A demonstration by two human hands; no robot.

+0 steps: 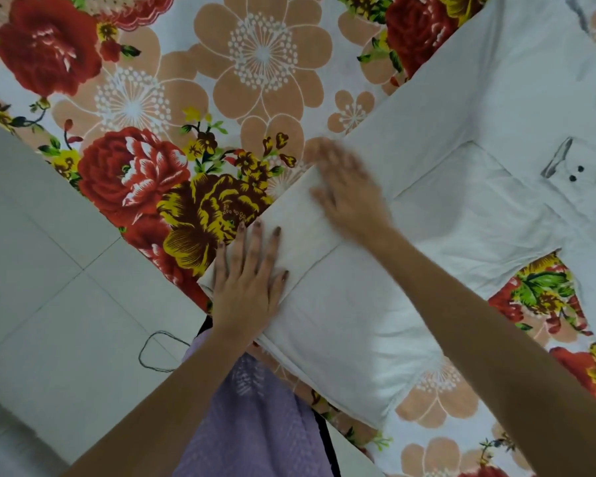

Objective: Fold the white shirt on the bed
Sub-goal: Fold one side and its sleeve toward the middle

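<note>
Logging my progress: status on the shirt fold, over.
Left hand flat, pressing the folded end. Right hand flat on the cloth, blurred. White shirt partly folded on the floral bedsheet. Only the hands on it.

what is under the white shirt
The white shirt lies on a flowered bedsheet, which shows around its edges. Anything else beneath is hidden by the cloth.
</note>
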